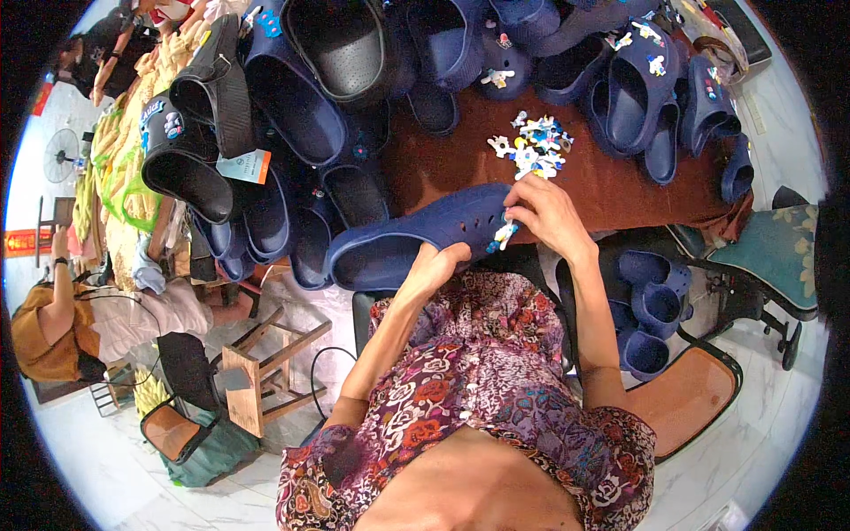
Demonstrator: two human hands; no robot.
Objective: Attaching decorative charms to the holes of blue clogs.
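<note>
Looks like the charm-fitting step to me: navy clog held by the surface's front edge, left hand clamped on its upper. Right hand has fingers bunched at the toe charms, can't tell if pinching one. Next push probably wants a steady clog. Spare clogs crowd the back; more room right of the charm pile.

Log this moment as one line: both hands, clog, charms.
left hand: in navy clog | right hand: at toe-end charms, grip unclear | loose charms: heaped on brown cloth
</note>
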